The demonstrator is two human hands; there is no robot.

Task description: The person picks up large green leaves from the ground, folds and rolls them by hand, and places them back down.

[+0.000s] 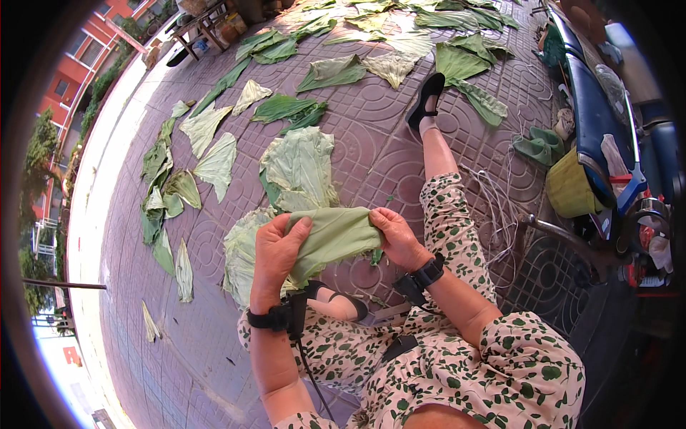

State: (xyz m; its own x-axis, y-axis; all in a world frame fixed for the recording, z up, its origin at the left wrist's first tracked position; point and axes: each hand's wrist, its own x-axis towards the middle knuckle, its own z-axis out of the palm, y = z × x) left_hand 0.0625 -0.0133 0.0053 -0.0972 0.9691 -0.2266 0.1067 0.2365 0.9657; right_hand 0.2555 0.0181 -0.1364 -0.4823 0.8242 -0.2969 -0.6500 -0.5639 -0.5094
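While the left hand (275,247) and right hand (400,239), thumbs closed on fingers, pinch opposite ends of a green leaf (332,239) between them, seemingly keeping it stretched flat, more leaves (300,159) lie just beyond on the paving (368,146), probably for easy reach.

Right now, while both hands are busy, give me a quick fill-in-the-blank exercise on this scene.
The left hand and right hand hold one green ____ between them.
The shoe on the outstretched leg is ____ in colour.
The yellowish bin stands toward the picture's ____ edge.
Missing words: leaf, black, right.
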